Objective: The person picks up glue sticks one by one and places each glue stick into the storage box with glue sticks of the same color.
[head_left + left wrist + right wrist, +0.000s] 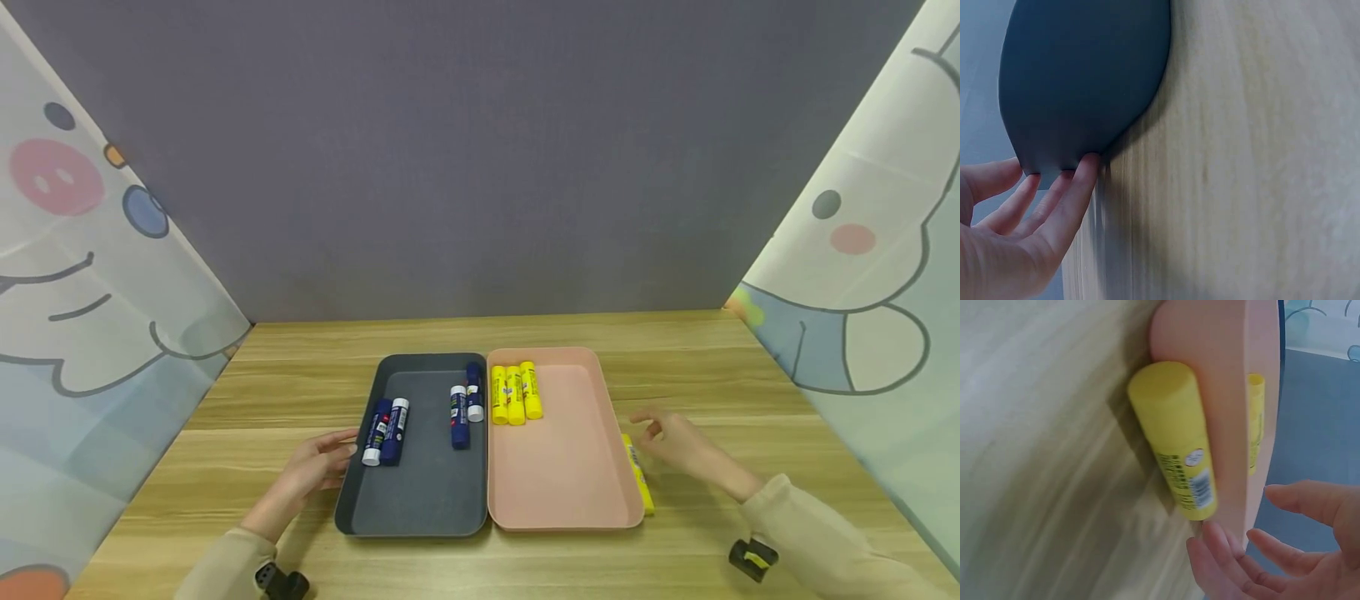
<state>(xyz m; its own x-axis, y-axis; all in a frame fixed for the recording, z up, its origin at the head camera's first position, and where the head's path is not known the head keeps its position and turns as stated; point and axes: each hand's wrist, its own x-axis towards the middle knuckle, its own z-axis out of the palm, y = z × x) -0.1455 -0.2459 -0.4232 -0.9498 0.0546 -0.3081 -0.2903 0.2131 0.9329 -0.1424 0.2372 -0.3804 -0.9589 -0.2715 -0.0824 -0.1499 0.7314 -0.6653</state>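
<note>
My left hand [321,460] is at the left side of a dark grey tray [420,512], its fingertips [1085,164] on the outer wall and the thumb at the rim. To the right, my right hand [675,442] hovers by the pink tray [562,492], thumb and fingers spread with nothing between them. A yellow glue stick [1175,444] lies on the table against the pink tray's outer right wall. The right fingertips [1215,534] come close to its far end. Yellow glue sticks [515,396] lie side by side inside the pink tray.
Inside the grey tray are blue glue sticks with white ends, a pair [386,432] at left and a pair [467,404] at right. Both trays stand side by side on a wooden table [300,358]. A grey panel [480,167] rises behind, with cartoon-printed sheets at both sides.
</note>
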